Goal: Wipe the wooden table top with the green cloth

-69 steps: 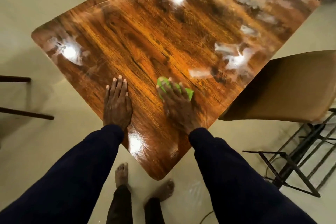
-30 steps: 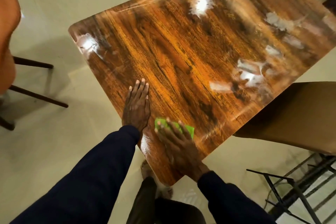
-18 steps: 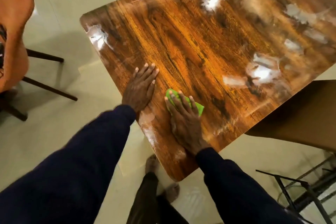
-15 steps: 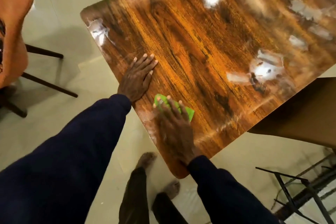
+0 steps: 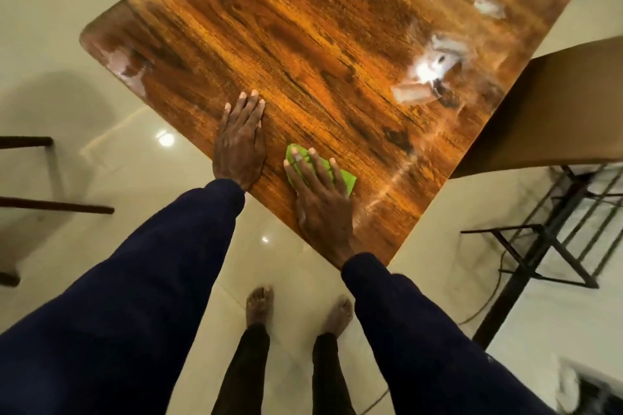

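- While the right hand (image 5: 320, 209) lies flat with its fingers straight and slightly spread, it presses the green cloth (image 5: 347, 178) down onto the counter (image 5: 303, 44); nothing is gripped, and the cloth is only pinned under palm and fingers.
- The cloth sits near the counter's near corner, bunched small, with green showing past the fingertips and on the right side of the hand.
- The left hand (image 5: 240, 148) rests flat and empty on the wood just left of the cloth, fingers straight and together, at the near-left edge. It seems to be bracing the body.
- The cloth looks thin, soft and light, so it will fold or ride up if pushed from one edge. It is best driven from above with a broad flat palm over its middle.
- The glossy top looks slick, so the cloth should glide easily, and steady downward pressure will keep it from slipping out.
- Pale patches lie far and to the right on the counter; with the blur they may be smears or only lamp glare.
- Most of the surface lies beyond the hands, so I judge much wiping remains.
- A brown chair (image 5: 546, 111) stands close at the right edge.
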